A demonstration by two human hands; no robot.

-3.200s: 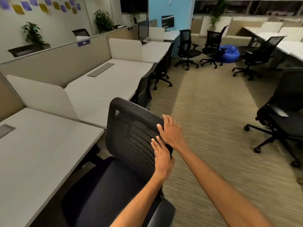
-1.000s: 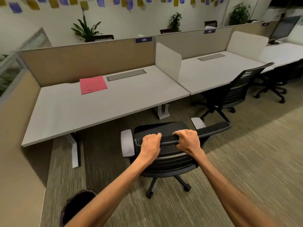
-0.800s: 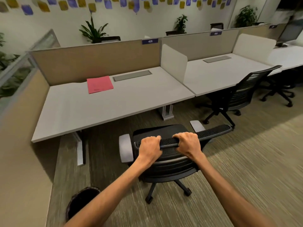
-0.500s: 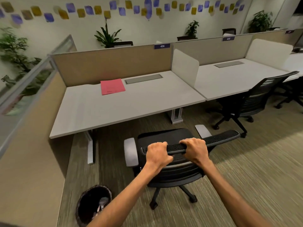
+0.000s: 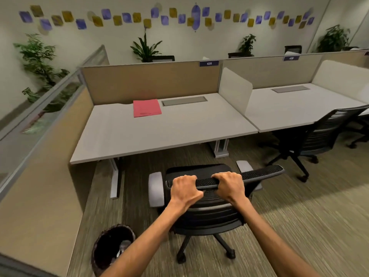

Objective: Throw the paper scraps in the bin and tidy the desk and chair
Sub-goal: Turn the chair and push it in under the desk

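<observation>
My left hand (image 5: pixel 185 189) and right hand (image 5: pixel 229 186) are clenched around the chair (image 5: pixel 209 216) backrest's top edge. The desk (image 5: pixel 159 132) lies beyond; the bin (image 5: pixel 111 248) sits near left.

bin (image 5: pixel 111 248) contents blurred, forearms cropped

On my feed I see two bare forearms running up from the bottom edge, no sleeves showing anywhere along them. The left hand (image 5: pixel 184 189) and right hand (image 5: pixel 229 186) are both uncovered: no gloves, rings, watch or wristbands that I can make out.
</observation>
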